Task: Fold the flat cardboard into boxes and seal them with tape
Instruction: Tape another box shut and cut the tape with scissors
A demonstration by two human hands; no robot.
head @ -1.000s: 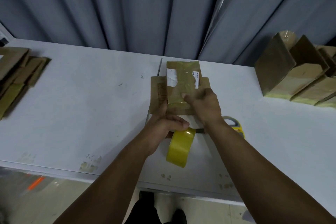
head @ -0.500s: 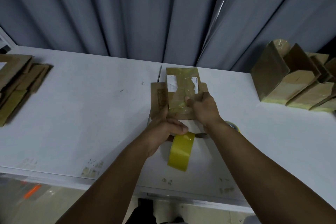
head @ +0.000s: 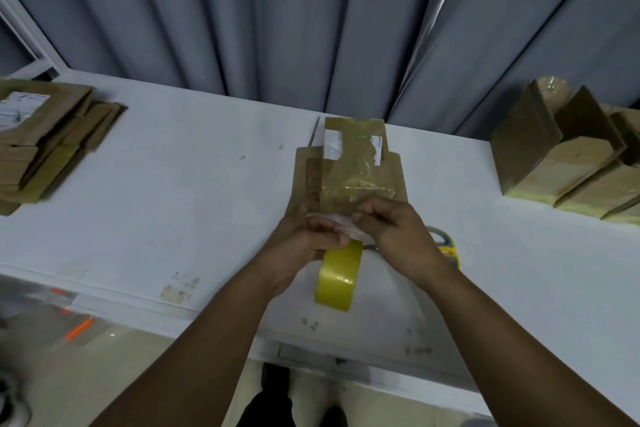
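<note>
Since the earlier frame our hands have drawn back to the near edge of the cardboard (head: 349, 180) on the bench (head: 173, 184). Our left hand (head: 304, 239) curls its fingers round the tape roll (head: 337, 279) just below that edge. Our right hand (head: 394, 229) seems to pinch the pulled strip (head: 341, 218). We judge sealing underway; next the strip needs cutting.

**Cardboard, tape and boxes on the counter**

A brown cardboard piece (head: 349, 180) lies flat mid-counter (head: 173, 184) with its side flaps spread. Its middle is covered in glossy tape and torn white label scraps. A yellow tape roll (head: 337, 277) stands on edge at its near side, gripped at the top by the left hand (head: 311, 236). The right hand (head: 391, 229) pinches a pale strip of tape (head: 332, 218). Flat cardboard blanks (head: 45, 142) are stacked far left, and taped boxes (head: 568, 156) lean together far right.
</note>
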